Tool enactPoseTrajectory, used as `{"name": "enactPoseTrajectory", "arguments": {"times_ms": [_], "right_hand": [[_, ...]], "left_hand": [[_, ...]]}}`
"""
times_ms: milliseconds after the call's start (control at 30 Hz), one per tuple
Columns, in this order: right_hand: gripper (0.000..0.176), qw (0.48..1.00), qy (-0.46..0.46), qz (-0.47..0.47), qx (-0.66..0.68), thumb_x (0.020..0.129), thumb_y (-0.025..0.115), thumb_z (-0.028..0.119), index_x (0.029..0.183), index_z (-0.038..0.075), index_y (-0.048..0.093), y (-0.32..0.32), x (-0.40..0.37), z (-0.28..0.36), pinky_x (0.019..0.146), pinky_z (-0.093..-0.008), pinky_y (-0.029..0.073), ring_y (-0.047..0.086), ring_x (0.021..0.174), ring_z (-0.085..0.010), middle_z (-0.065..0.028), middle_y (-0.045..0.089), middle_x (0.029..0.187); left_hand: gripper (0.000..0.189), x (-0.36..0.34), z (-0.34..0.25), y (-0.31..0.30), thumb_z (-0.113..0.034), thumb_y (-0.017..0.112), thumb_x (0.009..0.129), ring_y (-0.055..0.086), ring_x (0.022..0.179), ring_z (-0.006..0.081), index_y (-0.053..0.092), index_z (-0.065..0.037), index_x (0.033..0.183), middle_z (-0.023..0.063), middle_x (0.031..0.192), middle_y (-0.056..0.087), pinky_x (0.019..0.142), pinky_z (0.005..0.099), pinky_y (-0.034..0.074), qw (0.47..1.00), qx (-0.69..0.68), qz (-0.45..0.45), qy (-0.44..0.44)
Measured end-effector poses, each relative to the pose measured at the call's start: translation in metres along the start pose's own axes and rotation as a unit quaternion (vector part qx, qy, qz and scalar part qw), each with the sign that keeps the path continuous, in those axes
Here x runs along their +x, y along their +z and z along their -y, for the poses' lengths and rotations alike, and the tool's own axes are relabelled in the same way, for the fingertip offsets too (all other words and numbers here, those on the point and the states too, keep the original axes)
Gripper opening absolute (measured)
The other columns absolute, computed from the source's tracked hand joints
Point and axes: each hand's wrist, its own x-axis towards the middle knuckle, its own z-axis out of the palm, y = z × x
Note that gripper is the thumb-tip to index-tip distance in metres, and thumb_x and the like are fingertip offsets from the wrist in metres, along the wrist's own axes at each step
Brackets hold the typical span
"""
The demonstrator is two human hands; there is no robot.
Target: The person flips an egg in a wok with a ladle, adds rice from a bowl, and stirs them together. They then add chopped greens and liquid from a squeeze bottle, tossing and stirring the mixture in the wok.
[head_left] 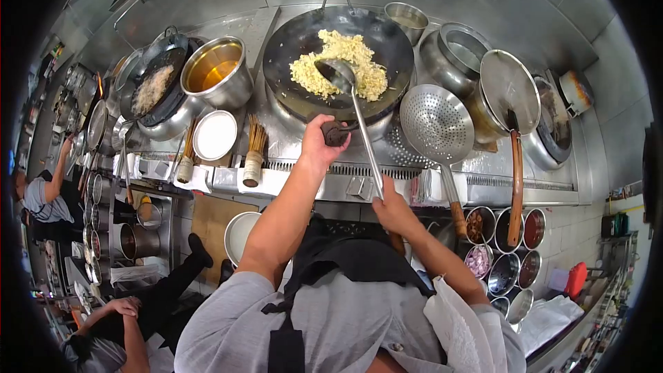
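A large black wok [392, 41] sits on the stove in front of me, with yellowish fried rice [345, 48] heaped in its middle. My left hand [319, 144] is wrapped round a dark, bunched cloth [335, 133] at the wok's near handle. In my right hand [396, 208] is the long handle of a metal ladle [366, 131]. The ladle's bowl rests tilted on the rice. Right of the wok lies a perforated strainer [436, 123] with a wooden grip.
A pot of amber oil [215, 69], a white bowl [215, 135] and two bamboo brushes [255, 152] stand left. A fine-mesh skimmer [510, 90] lies right, above several ingredient tins [504, 274]. Co-workers [48, 193] are at far left.
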Motion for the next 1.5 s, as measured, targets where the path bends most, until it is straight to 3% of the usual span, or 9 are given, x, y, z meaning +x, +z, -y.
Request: {"name": "enactPoseTrajectory", "arguments": {"times_ms": [200, 333, 467, 567, 800, 867, 900, 967, 1500], "right_hand": [[0.078, 0.942, 0.113, 0.278, 0.15, 0.089, 0.057, 0.006, 0.153, 0.019, 0.014, -0.13, -0.102, 0.057, 0.046, -0.0277, 0.042, 0.049, 0.053, -0.0116, -0.0101, 0.058, 0.093], [0.076, 0.988, -0.012, 0.132, -0.08, 0.089, 0.055, 0.01, 0.153, 0.02, 0.014, -0.132, -0.035, 0.034, 0.063, -0.0378, 0.049, 0.059, 0.067, -0.025, -0.0189, 0.063, 0.094], [0.069, 0.968, 0.087, 0.042, -0.231, 0.088, 0.051, 0.01, 0.151, 0.016, 0.021, -0.113, 0.048, 0.08, 0.085, -0.0444, 0.048, 0.063, 0.094, -0.032, -0.0186, 0.063, 0.111], [0.07, 0.982, -0.111, -0.06, -0.138, 0.089, 0.052, 0.009, 0.151, 0.016, 0.022, -0.095, 0.026, 0.065, 0.067, -0.0419, 0.05, 0.063, 0.073, -0.0259, -0.0135, 0.065, 0.093], [0.076, 0.966, 0.058, 0.248, 0.047, 0.084, 0.063, 0.01, 0.149, 0.016, 0.024, -0.17, -0.055, 0.119, 0.054, -0.0291, 0.047, 0.053, 0.053, -0.011, -0.0071, 0.059, 0.096], [0.076, 0.964, 0.1, 0.245, 0.022, 0.083, 0.063, 0.008, 0.148, 0.015, 0.025, -0.179, -0.033, 0.116, 0.059, -0.03, 0.049, 0.057, 0.061, -0.0153, -0.0065, 0.059, 0.104], [0.071, 0.963, -0.196, 0.132, -0.131, 0.085, 0.059, 0.01, 0.147, 0.014, 0.025, -0.165, 0.001, 0.057, 0.068, -0.0354, 0.052, 0.063, 0.074, -0.0257, -0.013, 0.062, 0.103], [0.065, 0.989, -0.044, 0.098, -0.105, 0.087, 0.053, 0.007, 0.147, 0.013, 0.03, -0.15, 0.027, 0.08, 0.092, -0.0375, 0.046, 0.06, 0.096, -0.0317, -0.0186, 0.061, 0.117], [0.066, 0.972, -0.11, 0.004, -0.208, 0.088, 0.054, 0.019, 0.147, 0.013, 0.024, -0.133, 0.034, 0.065, 0.059, -0.0366, 0.049, 0.06, 0.061, -0.0242, -0.0162, 0.062, 0.084]], "left_hand": [[0.021, -0.143, 0.024, 0.001, -0.02, 0.064, 0.077, 0.062, 0.084, 0.0232, 0.06, -0.013, 0.097, 0.0071, 0.091, 0.064, 0.07, 0.0433, 0.052, 0.999, 0.013, -0.019, 0.025], [0.02, -0.007, -0.006, 0.005, -0.018, 0.065, 0.077, 0.061, 0.084, 0.0239, 0.059, -0.012, 0.095, 0.0076, 0.097, 0.063, 0.072, 0.0439, 0.051, 1.0, -0.011, 0.0, -0.02], [0.018, -0.063, 0.022, -0.028, -0.02, 0.066, 0.076, 0.061, 0.081, 0.0231, 0.06, -0.014, 0.092, 0.0067, 0.091, 0.064, 0.069, 0.0413, 0.052, 1.0, -0.021, -0.003, 0.019], [0.02, -0.135, 0.028, -0.029, -0.021, 0.066, 0.076, 0.061, 0.082, 0.022, 0.061, -0.015, 0.094, 0.0062, 0.091, 0.064, 0.069, 0.0414, 0.052, 0.998, 0.049, 0.035, 0.03], [0.019, -0.123, -0.023, 0.036, -0.017, 0.063, 0.076, 0.061, 0.081, 0.0222, 0.059, -0.011, 0.094, 0.0074, 0.087, 0.064, 0.07, 0.0421, 0.051, 0.998, 0.06, -0.002, -0.019], [0.013, -0.092, -0.027, 0.028, -0.015, 0.063, 0.075, 0.061, 0.076, 0.0242, 0.059, -0.01, 0.087, 0.0083, 0.081, 0.063, 0.069, 0.0442, 0.052, 0.999, 0.016, -0.03, -0.01], [0.012, -0.065, -0.027, 0.019, -0.016, 0.063, 0.076, 0.061, 0.077, 0.0247, 0.058, -0.01, 0.085, 0.0082, 0.08, 0.062, 0.071, 0.0447, 0.052, 0.999, 0.018, -0.033, -0.013], [0.012, -0.044, -0.019, 0.015, -0.018, 0.065, 0.077, 0.061, 0.084, 0.0255, 0.057, -0.01, 0.08, 0.0073, 0.079, 0.06, 0.08, 0.046, 0.051, 1.0, 0.02, 0.0, 0.009], [0.027, -0.108, 0.015, -0.045, -0.016, 0.063, 0.07, 0.061, 0.079, 0.02, 0.062, -0.017, 0.096, 0.0015, 0.088, 0.064, 0.07, 0.0395, 0.05, 0.997, 0.069, 0.008, 0.02]]}}
